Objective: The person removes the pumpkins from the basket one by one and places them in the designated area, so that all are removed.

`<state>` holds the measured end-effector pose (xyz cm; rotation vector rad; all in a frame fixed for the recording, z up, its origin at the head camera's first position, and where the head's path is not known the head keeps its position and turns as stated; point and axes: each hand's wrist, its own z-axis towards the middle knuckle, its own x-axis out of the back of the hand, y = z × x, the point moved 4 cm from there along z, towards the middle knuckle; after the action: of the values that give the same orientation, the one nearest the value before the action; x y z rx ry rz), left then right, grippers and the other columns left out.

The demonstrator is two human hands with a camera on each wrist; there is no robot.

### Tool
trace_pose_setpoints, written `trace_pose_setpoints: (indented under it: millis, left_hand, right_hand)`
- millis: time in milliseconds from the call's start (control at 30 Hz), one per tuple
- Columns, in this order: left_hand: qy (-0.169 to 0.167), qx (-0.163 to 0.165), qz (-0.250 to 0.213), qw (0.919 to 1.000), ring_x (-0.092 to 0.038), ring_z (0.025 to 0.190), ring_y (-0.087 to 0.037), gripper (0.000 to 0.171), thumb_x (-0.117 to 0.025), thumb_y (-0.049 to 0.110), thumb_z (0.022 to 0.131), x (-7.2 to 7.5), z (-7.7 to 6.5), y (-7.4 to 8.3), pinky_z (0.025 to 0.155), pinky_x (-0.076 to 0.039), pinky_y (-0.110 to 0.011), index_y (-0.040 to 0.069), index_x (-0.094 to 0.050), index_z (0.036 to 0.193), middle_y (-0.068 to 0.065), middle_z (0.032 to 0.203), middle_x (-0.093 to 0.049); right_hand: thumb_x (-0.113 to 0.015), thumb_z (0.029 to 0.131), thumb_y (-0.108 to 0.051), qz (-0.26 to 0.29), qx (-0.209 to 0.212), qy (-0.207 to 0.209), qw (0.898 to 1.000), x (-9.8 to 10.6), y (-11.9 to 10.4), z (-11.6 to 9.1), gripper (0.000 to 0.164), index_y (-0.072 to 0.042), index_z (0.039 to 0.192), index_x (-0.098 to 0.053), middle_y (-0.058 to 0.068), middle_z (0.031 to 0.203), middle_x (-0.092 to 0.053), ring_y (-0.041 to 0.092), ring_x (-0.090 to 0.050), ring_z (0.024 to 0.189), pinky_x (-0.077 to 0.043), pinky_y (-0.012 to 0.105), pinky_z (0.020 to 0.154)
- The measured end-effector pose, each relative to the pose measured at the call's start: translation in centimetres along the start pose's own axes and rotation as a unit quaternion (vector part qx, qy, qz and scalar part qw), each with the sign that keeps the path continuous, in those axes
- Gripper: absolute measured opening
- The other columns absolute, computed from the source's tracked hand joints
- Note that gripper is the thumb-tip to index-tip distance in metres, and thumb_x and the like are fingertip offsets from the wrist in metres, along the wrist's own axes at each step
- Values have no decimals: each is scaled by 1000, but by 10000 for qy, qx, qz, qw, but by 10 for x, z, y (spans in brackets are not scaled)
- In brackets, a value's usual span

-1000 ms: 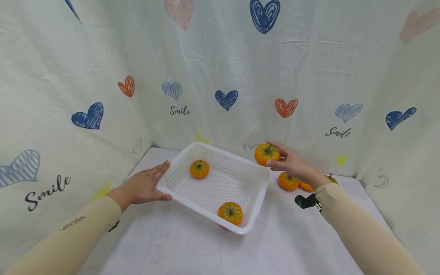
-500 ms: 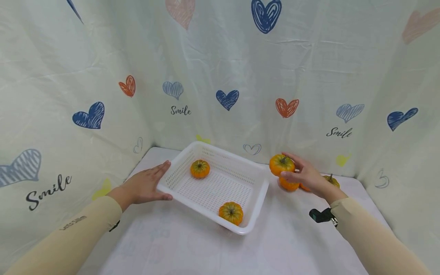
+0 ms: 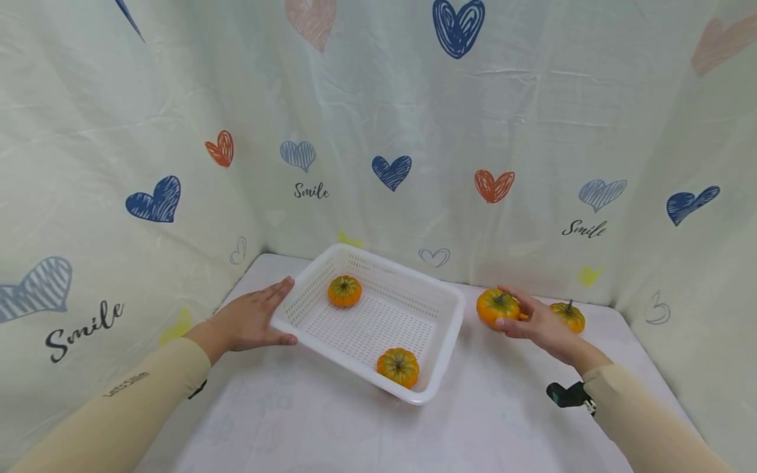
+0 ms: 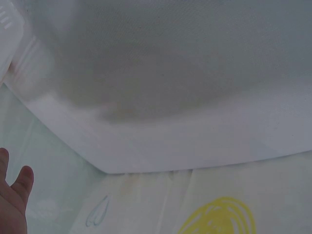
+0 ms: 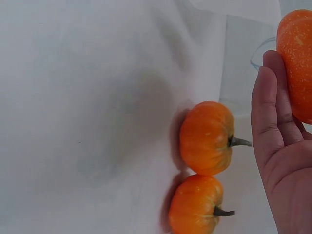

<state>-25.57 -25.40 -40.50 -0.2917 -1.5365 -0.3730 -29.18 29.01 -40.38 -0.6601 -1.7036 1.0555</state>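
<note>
My right hand holds a small orange pumpkin between thumb and fingers, right of a white plastic basket. In the right wrist view the held pumpkin is partly cut off by the frame, and two more pumpkins, one nearer and one lower, sit on the table. With fingers spread straight, my left hand touches the basket's left end. Inside the basket lie two yellow-orange pumpkins, one at the back left and one at the front right.
Another pumpkin sits on the white-covered table behind the right hand. Pale curtain printed with hearts closes off the back and sides. The table's edge shows in the left wrist view.
My right hand has carried its pumpkin right and down from beside the basket's back right corner, now covering the pumpkin that showed below it. The left hand and basket have stayed put.
</note>
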Motion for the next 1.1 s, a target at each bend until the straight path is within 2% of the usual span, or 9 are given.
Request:
trace_pose_setpoints:
  millis: [100, 167, 267, 467, 567, 700, 800, 933, 1100]
  left_hand:
    - [-28, 33, 12, 10000, -31, 143, -38, 123, -46, 88, 77, -1, 0, 0, 112, -32, -54, 0, -17, 158, -15, 163, -21]
    - [-42, 50, 8, 10000, -31, 144, -37, 123, -46, 88, 76, -1, 1, 0, 112, -31, -53, 1, -16, 158, -14, 164, -20]
    - [-19, 47, 7, 10000, -31, 144, -38, 123, -47, 88, 76, -2, 1, -1, 112, -32, -54, 1, -17, 158, -15, 163, -20]
    - [-7, 53, 54, 10000, -32, 143, -37, 122, -46, 88, 77, -3, -1, -1, 112, -33, -53, 1, -17, 158, -14, 163, -21]
    - [21, 19, 60, 10000, -32, 143, -38, 121, -48, 86, 78, -2, -1, 0, 112, -33, -54, 0, -18, 158, -15, 163, -22]
    - [13, 6, 48, 10000, -31, 143, -38, 119, -52, 82, 80, -1, -2, 1, 112, -32, -54, -1, -18, 157, -16, 163, -22]
    - [13, -9, 57, 10000, -31, 143, -38, 119, -51, 83, 80, -1, -2, 1, 112, -32, -54, -1, -18, 157, -16, 163, -22]
    - [9, -18, 87, 10000, -31, 144, -38, 121, -47, 86, 79, 0, -1, 1, 112, -32, -53, -1, -18, 157, -16, 163, -22]
    - [29, -12, 55, 10000, -31, 143, -38, 120, -49, 85, 79, 0, -1, 1, 112, -32, -54, 0, -18, 158, -16, 163, -22]
  right_hand:
    - [-77, 89, -33, 118, -161, -50, 9998, -3, 12, -4, 88, -20, 159, -25, 24, 154, -24, 35, -64, 109, -55, 37, 88]
    - [-77, 89, -32, 133, -260, -71, 9995, -4, 19, -5, 89, -18, 159, -25, 26, 152, -26, 33, -65, 106, -56, 34, 87]
    - [-76, 90, -32, 131, -314, -140, 9993, -6, 27, -5, 89, -15, 159, -23, 29, 150, -28, 35, -65, 105, -56, 34, 86]
    - [-79, 86, -36, 24, -569, -184, 9982, -9, 45, -4, 89, -19, 158, -29, 28, 156, -23, 32, -61, 112, -56, 35, 87]
    - [-79, 84, -42, -320, -645, -143, 9973, -9, 52, -4, 89, -21, 157, -32, 28, 156, -23, 35, -54, 120, -55, 39, 90]
    - [-77, 84, -48, -798, -623, -60, 9948, -9, 58, -3, 88, -23, 156, -34, 29, 156, -24, 46, -40, 131, -47, 56, 99]
    - [-75, 85, -50, -1038, -619, -82, 9926, -9, 61, -3, 88, -22, 157, -32, 30, 156, -24, 52, -32, 135, -38, 67, 101]
    - [-75, 85, -50, -1132, -699, -108, 9910, -10, 64, -4, 90, -19, 158, -31, 31, 154, -27, 53, -31, 135, -35, 69, 102]
    - [-75, 86, -49, -1238, -669, -124, 9900, -11, 65, -3, 89, -16, 157, -31, 33, 152, -31, 51, -35, 133, -33, 70, 102]
